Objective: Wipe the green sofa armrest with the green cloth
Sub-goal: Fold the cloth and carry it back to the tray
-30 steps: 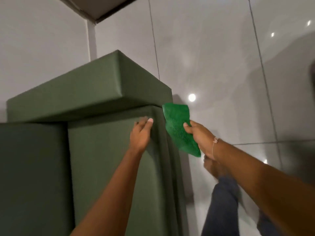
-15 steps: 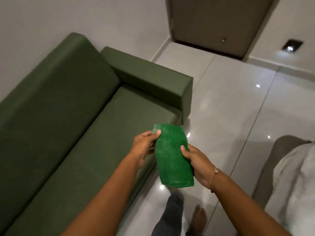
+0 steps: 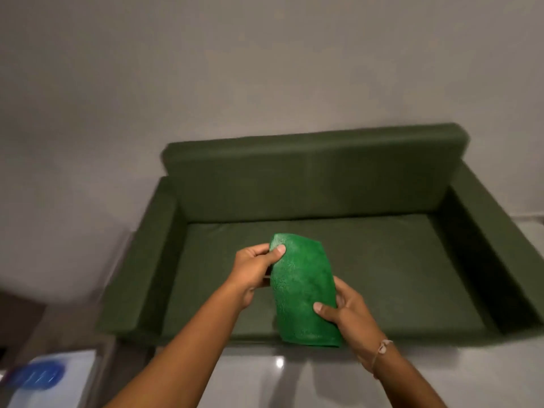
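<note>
The green cloth (image 3: 304, 287) is gripped folded by both hands, the left hand (image 3: 255, 267) pinching its upper corner and the right hand (image 3: 343, 312) its lower edge, above the seat of the green sofa (image 3: 323, 184). Neither of the 2 armrests is touched, so the wiping is judged not in progress. The blurred blue item at lower left cannot be identified

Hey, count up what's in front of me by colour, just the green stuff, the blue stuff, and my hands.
Green: 2, the sofa and the cloth
Blue: 1, a blurred blue object at lower left, too blurred to identify
Hands: 2, left hand and right hand, both gripping the cloth
Total: 5
</note>
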